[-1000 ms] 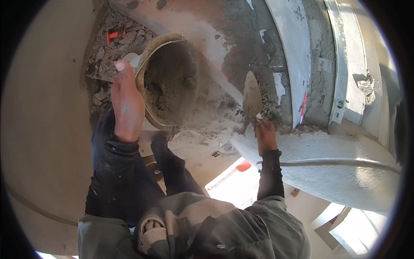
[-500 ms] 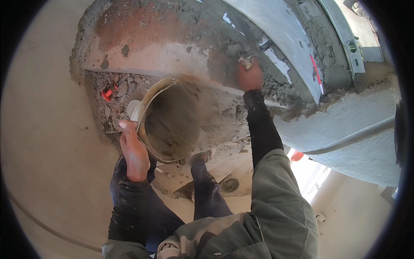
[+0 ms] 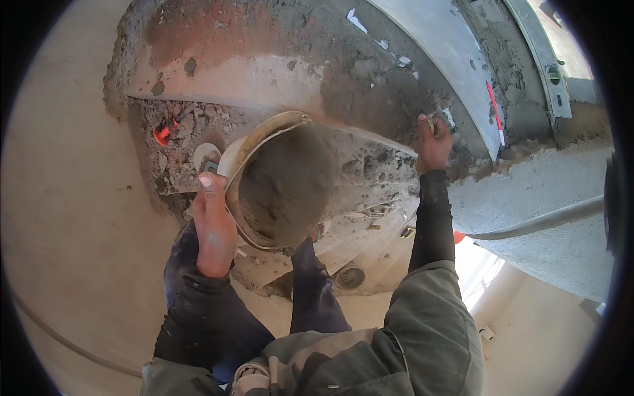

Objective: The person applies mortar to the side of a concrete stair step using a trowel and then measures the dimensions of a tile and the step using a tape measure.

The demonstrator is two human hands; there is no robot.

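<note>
A pale bucket (image 3: 232, 158) with grey mortar (image 3: 287, 188) inside stands tilted in front of me, its mouth towards the right. My left hand (image 3: 216, 231) grips its left side by the rim; part of the fingers is hidden. Ahead on the right, my right hand (image 3: 434, 144) is closed at the edge of the wet mortar layer (image 3: 376, 92) covering a step. A small pale piece shows between its fingers, too little to name. White scraps (image 3: 356, 21) lie in the mortar beyond it.
A metal spirit level (image 3: 543, 63) and a red-and-white pencil-like stick (image 3: 495, 112) lie at the far right. Left of the bucket is rubble (image 3: 198, 132) with an orange-red object (image 3: 161, 135). Lower steps (image 3: 370, 241) descend beneath; a curved white wall (image 3: 541, 198) rises on the right.
My right hand has moved right and towards me across the mortar, which now looks smoother where it passed. The bucket and my left hand have shifted slightly to the right.
</note>
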